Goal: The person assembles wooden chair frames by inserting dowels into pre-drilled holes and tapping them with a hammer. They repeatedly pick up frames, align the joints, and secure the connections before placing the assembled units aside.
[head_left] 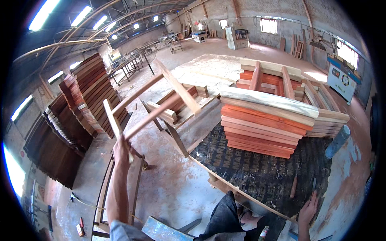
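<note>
My left hand (122, 149) is raised and grips a wooden frame (161, 100) made of light slats joined at angles, held in the air over the floor. My right hand (309, 209) rests low on the edge of a dark black board (261, 172) that lies flat as a work surface; its fingers are spread and it holds nothing. A stack of reddish-orange planks (263, 128) with a pale plank on top sits on the board, just beyond my right hand.
Tall stacks of dark red boards (90, 92) stand at the left. More wooden frames and planks (277, 76) lie behind the stack. A grey-blue cylinder (337, 140) stands at the right. Wooden pieces (177, 108) lie on the dusty concrete floor; machines line the far walls.
</note>
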A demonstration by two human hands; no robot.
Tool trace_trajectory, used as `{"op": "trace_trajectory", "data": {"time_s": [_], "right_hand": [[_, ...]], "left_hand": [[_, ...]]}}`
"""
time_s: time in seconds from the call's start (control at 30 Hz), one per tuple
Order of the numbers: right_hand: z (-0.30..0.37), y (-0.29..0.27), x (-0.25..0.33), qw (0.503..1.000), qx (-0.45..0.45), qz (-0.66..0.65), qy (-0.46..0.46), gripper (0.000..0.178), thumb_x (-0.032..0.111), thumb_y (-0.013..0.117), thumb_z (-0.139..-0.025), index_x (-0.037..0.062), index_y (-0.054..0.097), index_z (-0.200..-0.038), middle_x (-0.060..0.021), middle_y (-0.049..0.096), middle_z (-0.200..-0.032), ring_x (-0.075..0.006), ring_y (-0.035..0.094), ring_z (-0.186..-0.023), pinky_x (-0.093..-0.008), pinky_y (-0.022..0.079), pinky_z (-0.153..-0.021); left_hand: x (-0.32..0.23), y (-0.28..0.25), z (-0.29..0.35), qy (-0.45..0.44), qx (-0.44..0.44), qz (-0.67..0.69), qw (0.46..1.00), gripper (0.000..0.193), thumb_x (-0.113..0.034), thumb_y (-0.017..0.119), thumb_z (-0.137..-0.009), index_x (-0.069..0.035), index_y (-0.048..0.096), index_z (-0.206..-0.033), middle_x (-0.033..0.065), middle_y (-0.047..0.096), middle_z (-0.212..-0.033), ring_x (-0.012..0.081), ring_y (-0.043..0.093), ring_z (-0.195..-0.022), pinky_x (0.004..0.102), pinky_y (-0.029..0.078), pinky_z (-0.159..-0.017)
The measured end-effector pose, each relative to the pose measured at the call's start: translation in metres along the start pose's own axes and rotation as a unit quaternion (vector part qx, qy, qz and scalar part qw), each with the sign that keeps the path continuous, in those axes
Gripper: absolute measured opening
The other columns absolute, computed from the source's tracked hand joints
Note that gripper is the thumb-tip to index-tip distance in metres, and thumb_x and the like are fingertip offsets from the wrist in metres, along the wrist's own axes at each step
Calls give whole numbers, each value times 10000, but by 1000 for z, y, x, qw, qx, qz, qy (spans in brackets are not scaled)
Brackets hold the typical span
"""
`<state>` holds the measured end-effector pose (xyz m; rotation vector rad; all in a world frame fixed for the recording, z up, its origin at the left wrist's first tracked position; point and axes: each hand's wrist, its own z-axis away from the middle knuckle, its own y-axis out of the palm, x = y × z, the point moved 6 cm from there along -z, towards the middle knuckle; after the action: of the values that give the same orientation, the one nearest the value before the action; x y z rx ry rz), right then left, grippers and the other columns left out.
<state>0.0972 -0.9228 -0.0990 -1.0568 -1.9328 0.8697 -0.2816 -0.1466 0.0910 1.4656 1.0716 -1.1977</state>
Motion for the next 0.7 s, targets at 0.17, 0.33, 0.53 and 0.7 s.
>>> {"op": "trace_trajectory", "data": {"time_s": [0.17,0.33,0.53,0.7], "right_hand": [[-7,-8,10,996,56,-24,71,570,11,461,-1015,23,383,-1579,-284,511,-1464,-493,499,-1327,-513,419,-1105],[-16,-36,54,996,46,66,42,461,124,498,-1026,32,510,-1477,-290,534,-1458,-495,503,-1330,-542,404,-1131],[-12,-11,48,992,76,92,44,497,157,512,-1022,78,498,-1513,-315,471,-1514,-525,467,-1359,-569,375,-1165],[1,-19,29,988,80,116,65,504,168,513,-1025,90,489,-1522,-308,480,-1507,-521,469,-1358,-565,380,-1161]], "left_hand": [[35,118,-124,-28,-89,-43,995,624,-572,664,-976,41,642,-1091,110,638,-890,214,638,-768,430,542,-626],[75,208,-159,-159,-233,106,954,631,-457,749,-943,10,592,-1338,182,678,-1224,324,691,-1030,539,595,-802],[127,223,-226,-165,-266,95,945,571,-443,714,-963,26,639,-1280,178,702,-1180,337,714,-946,534,607,-736],[141,253,-221,-177,-223,73,956,627,-463,719,-961,43,596,-1310,199,694,-1161,362,707,-931,535,603,-702]]}}
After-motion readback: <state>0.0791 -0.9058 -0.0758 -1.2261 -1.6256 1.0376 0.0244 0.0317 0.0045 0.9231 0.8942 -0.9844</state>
